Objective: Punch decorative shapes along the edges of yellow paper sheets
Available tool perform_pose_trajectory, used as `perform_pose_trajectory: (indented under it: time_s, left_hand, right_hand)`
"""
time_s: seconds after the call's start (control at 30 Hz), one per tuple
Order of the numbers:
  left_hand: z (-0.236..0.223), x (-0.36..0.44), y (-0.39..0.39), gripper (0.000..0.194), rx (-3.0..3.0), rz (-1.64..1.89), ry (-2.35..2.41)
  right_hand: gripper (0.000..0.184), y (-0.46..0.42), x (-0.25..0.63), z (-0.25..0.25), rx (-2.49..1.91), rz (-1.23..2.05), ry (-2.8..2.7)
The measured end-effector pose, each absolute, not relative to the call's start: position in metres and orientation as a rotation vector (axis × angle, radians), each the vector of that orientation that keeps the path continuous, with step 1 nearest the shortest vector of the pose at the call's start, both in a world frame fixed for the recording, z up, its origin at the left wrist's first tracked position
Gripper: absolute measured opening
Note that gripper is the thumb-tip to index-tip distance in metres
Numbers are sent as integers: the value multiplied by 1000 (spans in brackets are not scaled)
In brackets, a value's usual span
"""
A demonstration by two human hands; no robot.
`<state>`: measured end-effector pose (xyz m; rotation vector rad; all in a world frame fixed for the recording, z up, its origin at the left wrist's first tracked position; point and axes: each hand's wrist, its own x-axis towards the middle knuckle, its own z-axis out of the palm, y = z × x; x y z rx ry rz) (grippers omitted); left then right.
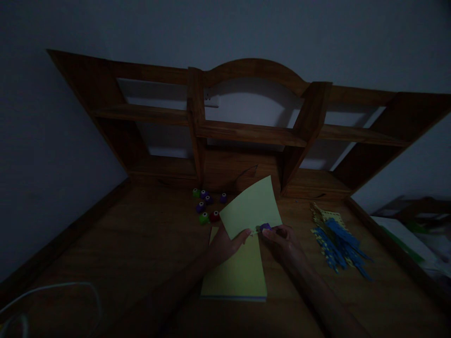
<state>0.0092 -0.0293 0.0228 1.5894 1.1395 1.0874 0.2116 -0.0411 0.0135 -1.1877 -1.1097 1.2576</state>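
Note:
My left hand (227, 244) pinches the lower edge of a pale yellow paper sheet (252, 206) and holds it tilted up off the desk. Fingers of my right hand (282, 241) are closed round a small purple paper punch (265, 227), which sits on the sheet's bottom edge. Below both hands lies a flat stack of yellow paper (239, 274) on the wooden desk (141, 253).
Several small round punches, purple, green and red (207, 206), sit behind the left hand. Blue and yellow paper strips (334, 239) are piled to the right. A wooden shelf unit (246, 131) stands at the desk's back. A white cable (52, 291) loops at the near left.

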Motion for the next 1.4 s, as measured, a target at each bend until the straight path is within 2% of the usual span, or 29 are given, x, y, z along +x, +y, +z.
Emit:
perform_pose_trajectory:
  time_s: [0.3,0.6,0.83,1.1,1.3,1.4]
  left_hand:
    - [15,8,-22,27,1601,1061,1105]
    - [17,5,-19,35,1489,1181,1218]
    - [21,-1,-5,37,1282,1345,1192]
    - [2,-14,20,42,1001,1422,1090]
    - [-4,-16,25,40,832,1452,1085]
    - [-1,-15,24,38,844,1462,1069]
  right_hand:
    - [36,-40,207,17,-1272,1148,-1144]
    - [42,-40,204,30,-1190,1222,-1224]
    - [35,-37,202,25,-1056,1285,-944]
    - [25,-22,228,34,-651,1667,-566]
    - [8,-16,235,18,-662,1662,-373]
    - [7,-14,237,9,-701,1658,-371]
